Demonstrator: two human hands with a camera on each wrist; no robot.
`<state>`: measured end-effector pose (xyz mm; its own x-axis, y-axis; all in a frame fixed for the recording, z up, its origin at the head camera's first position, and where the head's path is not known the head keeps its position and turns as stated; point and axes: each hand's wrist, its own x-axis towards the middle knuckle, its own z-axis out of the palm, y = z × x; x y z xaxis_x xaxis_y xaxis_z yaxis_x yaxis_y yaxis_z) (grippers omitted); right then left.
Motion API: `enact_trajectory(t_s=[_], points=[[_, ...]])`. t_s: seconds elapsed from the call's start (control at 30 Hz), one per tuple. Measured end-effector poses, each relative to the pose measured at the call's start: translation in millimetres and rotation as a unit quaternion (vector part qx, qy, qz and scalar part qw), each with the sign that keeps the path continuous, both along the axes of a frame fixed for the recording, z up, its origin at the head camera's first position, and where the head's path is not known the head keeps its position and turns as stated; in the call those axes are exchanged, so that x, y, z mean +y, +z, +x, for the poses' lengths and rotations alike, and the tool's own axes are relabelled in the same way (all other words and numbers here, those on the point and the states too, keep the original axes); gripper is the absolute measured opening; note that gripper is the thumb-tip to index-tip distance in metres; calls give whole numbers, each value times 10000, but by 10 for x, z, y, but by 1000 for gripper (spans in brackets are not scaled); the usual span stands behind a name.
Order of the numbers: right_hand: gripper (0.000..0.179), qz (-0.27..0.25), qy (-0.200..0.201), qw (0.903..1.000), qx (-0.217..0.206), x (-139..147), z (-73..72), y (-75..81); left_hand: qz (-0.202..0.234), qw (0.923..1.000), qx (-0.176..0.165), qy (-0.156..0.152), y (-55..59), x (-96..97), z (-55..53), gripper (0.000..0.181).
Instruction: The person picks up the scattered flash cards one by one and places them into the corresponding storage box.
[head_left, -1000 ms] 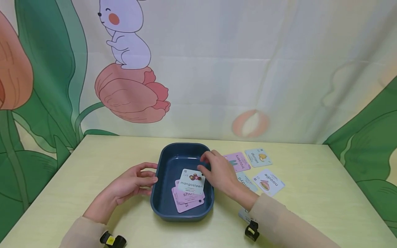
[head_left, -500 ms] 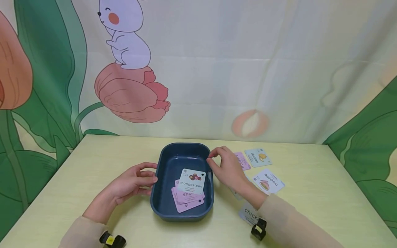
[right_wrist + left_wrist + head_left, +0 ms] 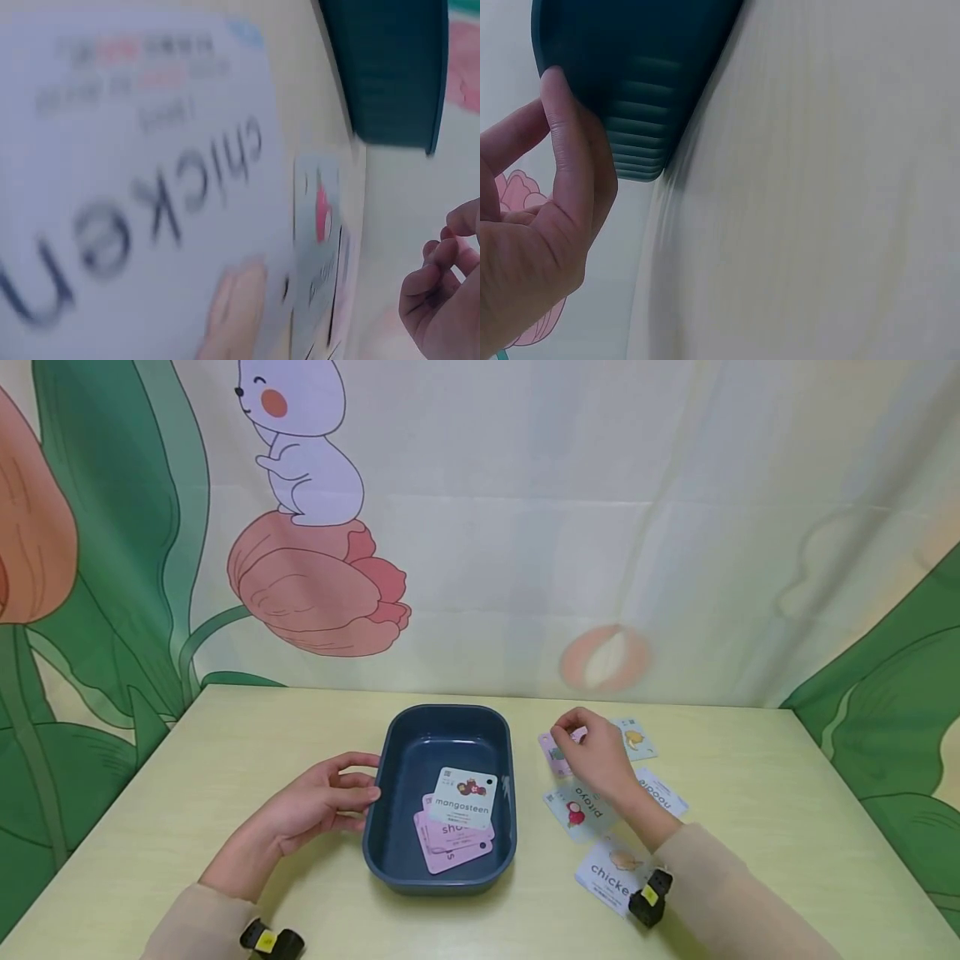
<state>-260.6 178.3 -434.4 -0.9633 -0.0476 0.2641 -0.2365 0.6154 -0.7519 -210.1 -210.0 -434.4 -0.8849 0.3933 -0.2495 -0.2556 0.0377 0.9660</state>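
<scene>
Pink and thin, the card [image 3: 556, 760] part-hidden by the right hand [image 3: 597, 756] lies right of frame centre — probably light and slippery, best pinched by an edge. That hand's fingers curl round nothing visible; the left hand [image 3: 326, 795], fingers spread, touches the tray [image 3: 438, 887].

Left grip [image 3: 330, 797] touching blue tray [image 3: 418, 757]; right grip [image 3: 597, 757] over pink card [image 3: 555, 755].

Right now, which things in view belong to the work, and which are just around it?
Likely in the work:
blue tray, touched by the left grip
mangosteen card and pink cards inside
chicken card, pitaya card, noodle card, durian card
loose pink card by the right grip

Just around:
table
printed curtain
wrist cameras
</scene>
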Motion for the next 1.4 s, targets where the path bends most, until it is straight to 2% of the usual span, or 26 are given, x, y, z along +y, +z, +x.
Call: enact_trajectory(t_s=[0.23, 0.53, 0.8, 1.23, 1.4], points=[[19, 112, -514, 9976, -447, 328, -128, -75, 17, 10000, -6, -4, 2, -2, 7, 61], [35, 539, -911, 9901, -922, 684, -160, -103, -16, 10000, -46, 60, 26, 3, 13, 62], [41, 609, -1187, 9838, -1200, 892, -161, -163, -41, 10000, -47, 56, 3, -3, 6, 62], [66, 1211, -1274, 9735, -1466, 1026, -120, -173, -13, 10000, -16, -1, 9, 0, 4, 61], [68, 1279, -1184, 9734, -1490, 1051, -113, -155, 10, 10000, -32, -11, -5, -3, 0, 61]])
